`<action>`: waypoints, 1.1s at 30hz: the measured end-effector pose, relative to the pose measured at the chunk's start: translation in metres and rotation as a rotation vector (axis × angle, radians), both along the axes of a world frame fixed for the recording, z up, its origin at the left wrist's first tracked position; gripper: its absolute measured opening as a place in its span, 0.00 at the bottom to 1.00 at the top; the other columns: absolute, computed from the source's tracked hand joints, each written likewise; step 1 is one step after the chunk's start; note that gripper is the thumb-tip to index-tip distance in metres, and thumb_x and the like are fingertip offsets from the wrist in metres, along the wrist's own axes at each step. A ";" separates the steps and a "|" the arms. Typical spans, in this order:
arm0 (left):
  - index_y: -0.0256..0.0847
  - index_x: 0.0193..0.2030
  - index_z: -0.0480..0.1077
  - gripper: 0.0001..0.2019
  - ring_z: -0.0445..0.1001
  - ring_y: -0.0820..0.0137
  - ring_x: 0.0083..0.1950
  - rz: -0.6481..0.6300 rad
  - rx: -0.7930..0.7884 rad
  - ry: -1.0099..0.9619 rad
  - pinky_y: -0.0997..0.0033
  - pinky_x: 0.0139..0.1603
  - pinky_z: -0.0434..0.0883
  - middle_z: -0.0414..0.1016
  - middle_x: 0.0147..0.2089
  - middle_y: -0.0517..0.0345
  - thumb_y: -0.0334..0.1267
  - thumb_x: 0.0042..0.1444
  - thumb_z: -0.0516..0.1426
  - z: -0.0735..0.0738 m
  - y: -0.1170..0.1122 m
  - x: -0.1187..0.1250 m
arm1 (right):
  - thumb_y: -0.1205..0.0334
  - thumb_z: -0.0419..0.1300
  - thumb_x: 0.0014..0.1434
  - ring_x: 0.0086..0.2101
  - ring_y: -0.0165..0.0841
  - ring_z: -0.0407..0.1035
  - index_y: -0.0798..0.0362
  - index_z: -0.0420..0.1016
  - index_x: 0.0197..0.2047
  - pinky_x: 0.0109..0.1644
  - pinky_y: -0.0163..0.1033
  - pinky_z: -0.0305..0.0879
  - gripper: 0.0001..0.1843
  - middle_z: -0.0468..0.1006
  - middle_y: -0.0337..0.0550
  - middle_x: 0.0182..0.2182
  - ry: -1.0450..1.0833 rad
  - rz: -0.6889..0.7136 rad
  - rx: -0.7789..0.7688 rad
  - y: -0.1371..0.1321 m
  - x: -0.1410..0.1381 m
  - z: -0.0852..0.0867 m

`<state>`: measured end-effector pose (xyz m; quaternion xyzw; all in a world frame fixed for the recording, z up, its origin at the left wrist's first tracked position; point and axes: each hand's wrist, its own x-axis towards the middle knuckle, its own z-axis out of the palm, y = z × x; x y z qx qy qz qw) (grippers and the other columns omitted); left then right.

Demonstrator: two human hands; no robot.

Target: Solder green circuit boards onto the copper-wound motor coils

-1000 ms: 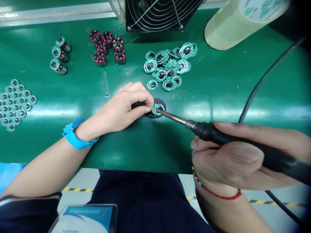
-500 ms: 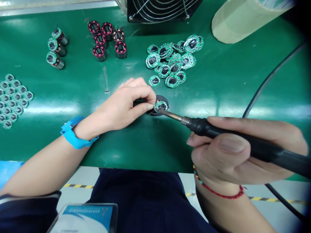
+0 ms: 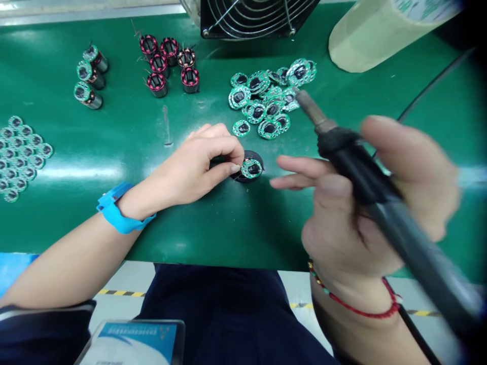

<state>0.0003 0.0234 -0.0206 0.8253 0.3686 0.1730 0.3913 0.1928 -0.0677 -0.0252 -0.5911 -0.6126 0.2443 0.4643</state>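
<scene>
Writing first. Blue-and-white card badge in a clear plastic sleeve (image 3: 133, 344), near the wearer's lap: one small line of characters, unreadable. Pale yellow roll of tape (image 3: 361, 43), far edge of the green tabletop (image 3: 95, 147), toward its right: green printing on the core, illegible. Black wire-grilled fan (image 3: 258, 17), one, also at the far edge, partly cut off.

Counts. Silver metal cylinders topped with green boards (image 3: 91, 76): three, toward the far left. Black cylinders with wound coils (image 3: 169, 48): six, right of those; five pinkish-red, one coppery. Green round boards in rows (image 3: 25, 152), left, cut off, total uncertain. Loose heap of similar boards (image 3: 258, 83), beyond the hands: overlapping, uncountable.

Work spot: one green round circuit board with a black centre (image 3: 251, 169), inside a black round holder (image 3: 254, 154), midway between near and far edges. Left hand (image 3: 207, 167): grip together at the holder's left side; cannot tell what is pinched. Right hand (image 3: 342, 238), blurred: grip clamped on a black-handled soldering iron (image 3: 353, 162), tip raised, clear of the board.
</scene>
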 end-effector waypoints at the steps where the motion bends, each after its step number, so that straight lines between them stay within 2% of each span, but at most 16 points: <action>1: 0.43 0.33 0.69 0.05 0.69 0.66 0.43 -0.001 0.004 -0.001 0.56 0.52 0.68 0.72 0.36 0.58 0.31 0.59 0.55 0.000 0.000 0.000 | 0.63 0.52 0.67 0.44 0.36 0.78 0.32 0.61 0.61 0.45 0.46 0.78 0.22 0.70 0.38 0.57 -0.036 0.028 -0.010 0.005 -0.003 0.006; 3: 0.42 0.33 0.69 0.05 0.69 0.66 0.42 -0.010 0.021 -0.002 0.57 0.51 0.68 0.72 0.35 0.59 0.30 0.58 0.55 0.000 0.000 0.000 | 0.68 0.56 0.63 0.48 0.37 0.76 0.40 0.67 0.56 0.52 0.47 0.75 0.20 0.77 0.38 0.49 -0.149 0.132 -0.025 0.013 -0.007 0.012; 6: 0.42 0.33 0.68 0.06 0.69 0.67 0.42 -0.030 0.047 -0.012 0.58 0.51 0.68 0.71 0.35 0.59 0.28 0.58 0.54 -0.001 0.000 -0.001 | 0.69 0.58 0.61 0.50 0.41 0.73 0.43 0.65 0.58 0.51 0.51 0.73 0.23 0.78 0.41 0.48 -0.283 0.265 -0.035 0.021 -0.008 0.006; 11: 0.42 0.34 0.68 0.06 0.68 0.66 0.45 -0.064 0.066 -0.015 0.59 0.50 0.67 0.70 0.38 0.57 0.26 0.57 0.55 0.003 -0.001 -0.001 | 0.66 0.57 0.62 0.46 0.40 0.74 0.37 0.62 0.61 0.47 0.48 0.73 0.25 0.79 0.39 0.47 -0.267 0.257 0.018 0.023 -0.008 -0.010; 14: 0.42 0.34 0.66 0.08 0.67 0.67 0.45 -0.069 0.027 -0.013 0.61 0.49 0.68 0.69 0.39 0.57 0.24 0.55 0.55 0.006 -0.004 0.001 | 0.65 0.57 0.62 0.45 0.39 0.74 0.37 0.63 0.60 0.46 0.47 0.73 0.24 0.78 0.39 0.48 -0.259 0.249 0.033 0.023 -0.008 -0.011; 19: 0.40 0.33 0.67 0.06 0.67 0.69 0.43 -0.043 0.015 -0.081 0.65 0.46 0.68 0.68 0.37 0.57 0.26 0.57 0.55 0.004 -0.007 0.005 | 0.66 0.57 0.62 0.47 0.38 0.74 0.35 0.59 0.61 0.50 0.48 0.72 0.27 0.77 0.39 0.51 -0.252 0.232 0.048 0.021 -0.008 -0.009; 23: 0.39 0.32 0.67 0.05 0.67 0.71 0.41 -0.011 0.018 -0.124 0.67 0.44 0.68 0.68 0.35 0.58 0.28 0.58 0.56 0.000 -0.007 0.007 | 0.67 0.57 0.62 0.50 0.39 0.72 0.36 0.57 0.63 0.51 0.49 0.71 0.29 0.78 0.39 0.50 -0.270 0.200 0.134 0.017 -0.007 -0.008; 28: 0.37 0.32 0.67 0.04 0.68 0.73 0.39 0.031 0.057 -0.154 0.70 0.42 0.68 0.68 0.35 0.58 0.28 0.58 0.56 -0.002 -0.008 0.008 | 0.71 0.57 0.61 0.53 0.39 0.71 0.43 0.58 0.64 0.53 0.47 0.69 0.30 0.81 0.40 0.43 -0.366 0.292 0.269 0.013 -0.006 -0.008; 33: 0.37 0.31 0.69 0.05 0.69 0.75 0.37 0.104 0.048 -0.140 0.71 0.41 0.69 0.70 0.34 0.60 0.26 0.56 0.57 -0.001 -0.008 0.006 | 0.71 0.57 0.60 0.45 0.37 0.74 0.44 0.63 0.58 0.47 0.46 0.70 0.24 0.82 0.37 0.44 -0.399 0.175 0.228 0.014 -0.007 -0.007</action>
